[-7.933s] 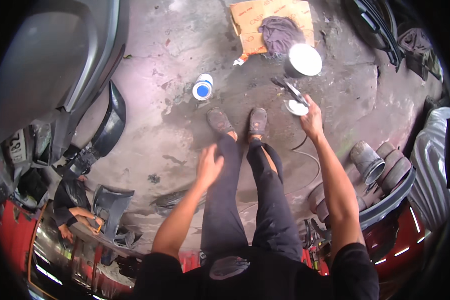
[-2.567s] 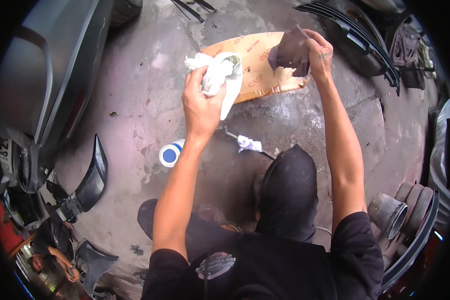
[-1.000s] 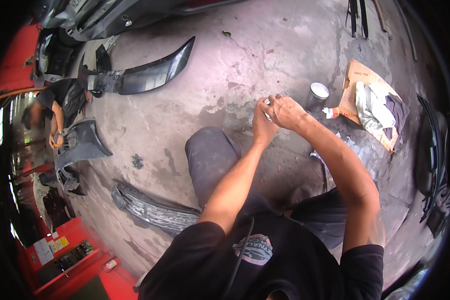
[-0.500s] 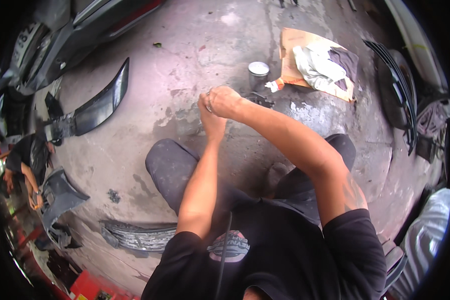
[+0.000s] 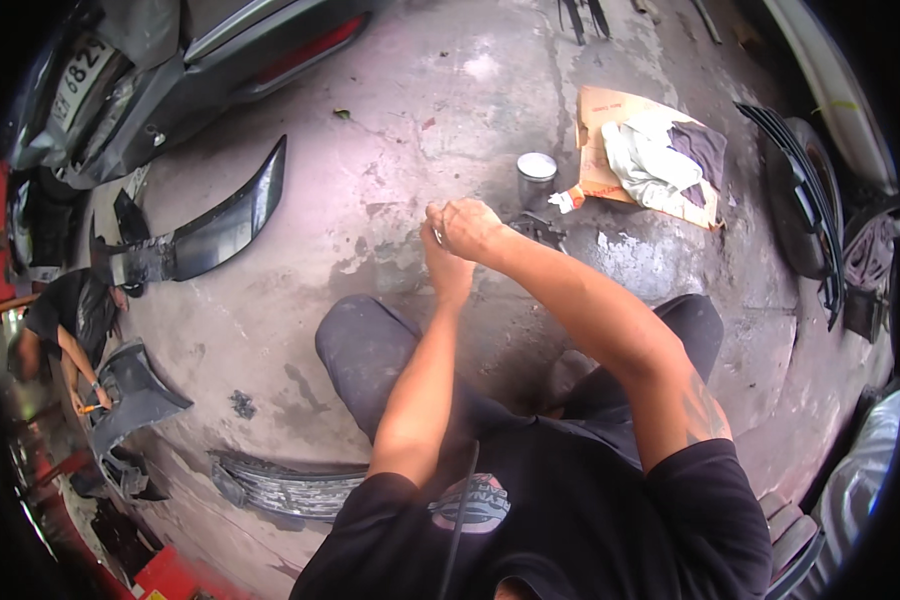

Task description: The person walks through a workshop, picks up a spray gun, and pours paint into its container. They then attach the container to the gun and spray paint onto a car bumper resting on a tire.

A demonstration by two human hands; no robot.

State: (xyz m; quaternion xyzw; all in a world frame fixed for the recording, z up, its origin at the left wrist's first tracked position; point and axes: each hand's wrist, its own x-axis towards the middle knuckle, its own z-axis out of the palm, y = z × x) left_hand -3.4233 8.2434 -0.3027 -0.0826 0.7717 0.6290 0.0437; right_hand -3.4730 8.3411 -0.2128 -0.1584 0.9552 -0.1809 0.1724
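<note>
My two hands meet in front of my knees, over the concrete floor (image 5: 225, 330). My right hand (image 5: 472, 229) is closed and lies against the top of my left hand (image 5: 446, 262), whose fingers are curled and partly covered. Whatever sits between them is hidden or too small to name. Just beyond my right wrist, small dark parts (image 5: 538, 230) lie on the floor. A metal can (image 5: 536, 182) with a pale top stands behind them, beside a small white-and-orange packet (image 5: 567, 200).
A cardboard sheet (image 5: 595, 130) carries a white cloth (image 5: 650, 160) and a dark cloth (image 5: 698, 150). Left are a curved black panel (image 5: 225, 225), a grey car (image 5: 200, 90) and a co-worker (image 5: 75, 320) handling a dark panel (image 5: 140, 395). A slatted grille (image 5: 290, 485) lies near my left elbow.
My view has tilted, so the floor and the things on it appear lower and further right. My hands stay pressed together in nearly the same pose.
</note>
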